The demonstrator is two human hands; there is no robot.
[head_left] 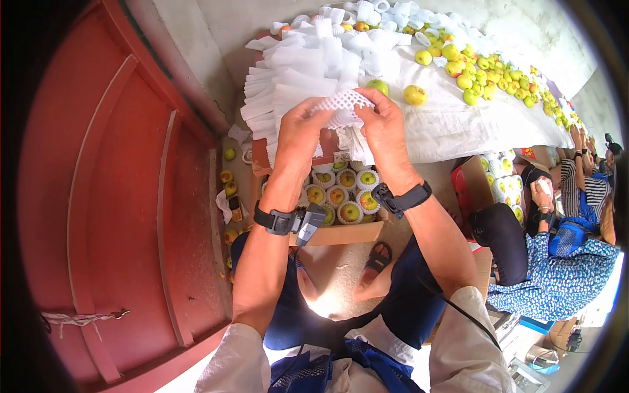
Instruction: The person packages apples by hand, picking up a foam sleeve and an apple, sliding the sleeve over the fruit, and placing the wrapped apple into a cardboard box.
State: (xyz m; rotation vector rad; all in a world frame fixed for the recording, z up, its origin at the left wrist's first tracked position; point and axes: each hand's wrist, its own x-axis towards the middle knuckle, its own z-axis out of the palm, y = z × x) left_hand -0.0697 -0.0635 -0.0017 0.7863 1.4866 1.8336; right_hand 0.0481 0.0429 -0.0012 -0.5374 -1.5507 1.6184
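At my left side stands a red door, by far the biggest thing around me. Ahead spreads a table covered with a white cloth, reaching away to my right. Down that side sits a person in a blue patterned top, one hand raised with something white in it, too small for me to make out. On the near left part of the table lies a thick heap of white foam sleeves, many flattened and overlapping; further along, to the right, yellow-green apples are strewn over the cloth. Below my forearms, by my feet, an open cardboard box holds apples, many seated in white foam nets. My left hand and right hand are raised at the table's near edge, above that box. Between them is a single foam net, its mesh spread: I have its left end pinched in my left fingers and its right end in my right thumb and fingers. Just beyond my right hand rests a green apple, and to its right a yellow one.
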